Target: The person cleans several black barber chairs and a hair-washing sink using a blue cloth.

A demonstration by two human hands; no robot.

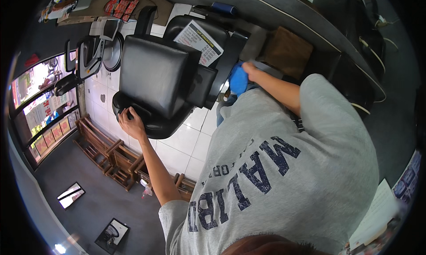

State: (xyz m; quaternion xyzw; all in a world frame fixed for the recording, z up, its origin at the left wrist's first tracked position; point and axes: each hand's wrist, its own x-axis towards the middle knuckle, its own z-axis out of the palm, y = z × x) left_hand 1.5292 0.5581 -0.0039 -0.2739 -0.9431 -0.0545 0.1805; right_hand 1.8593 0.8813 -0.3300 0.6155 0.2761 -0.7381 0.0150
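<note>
A black padded barber chair [153,71] stands in front of me. My left hand [132,123] rests on its rounded black padded edge [159,130], fingers bent and thumb apart from them. My right hand [251,71] is closed on a blue cloth [238,80], which hangs down close to the chair's dark side panel [224,70]. Whether the cloth touches that panel, I cannot tell. A printed price card [208,48] lies beyond the smaller black pad [202,85], partly covered by the chair.
Another barber chair [90,58] stands at the far left, near the window [50,101]. Wooden benches [109,151] line the wall at lower left. A brown box-like piece [288,46] sits right of my right hand. White tiles [179,145] cover the floor.
</note>
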